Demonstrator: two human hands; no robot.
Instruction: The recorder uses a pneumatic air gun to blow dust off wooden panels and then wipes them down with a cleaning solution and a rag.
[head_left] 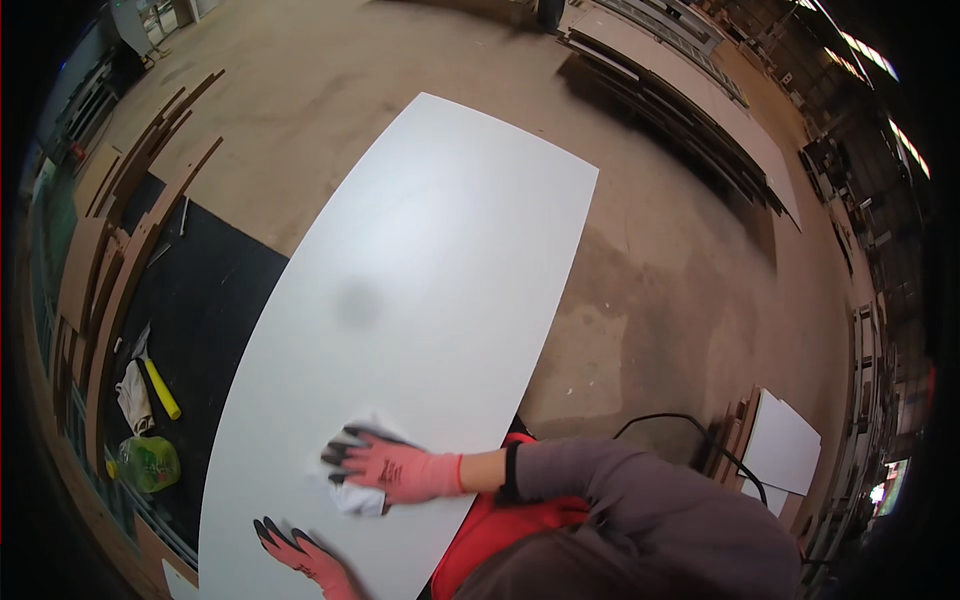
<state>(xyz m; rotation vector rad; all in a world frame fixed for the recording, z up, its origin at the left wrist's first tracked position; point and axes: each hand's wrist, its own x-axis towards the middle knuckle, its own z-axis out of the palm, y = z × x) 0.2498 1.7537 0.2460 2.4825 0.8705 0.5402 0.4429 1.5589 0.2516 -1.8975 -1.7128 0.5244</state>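
A long white panel [420, 250] lies in front of me, reaching away from my body. My right hand [392, 467], in a pink glove with black fingertips, presses a crumpled white cloth [357, 498] onto its near part. The cloth shows below and around the palm, and the fingers point left. Nearer to me, my left hand [305, 560], gloved the same way, is at the panel's lower left with fingers spread and nothing in them. I cannot tell whether it touches the surface.
To the left, a black surface [195, 300] holds a yellow-handled tool [162, 388], a pale rag [134, 398] and a green-tinted clear bottle [149, 464]. Brown strips [150, 235] lie along its far side. Stacked boards stand at far right [690, 110] and near right [778, 445], beside a black cable [690, 418].
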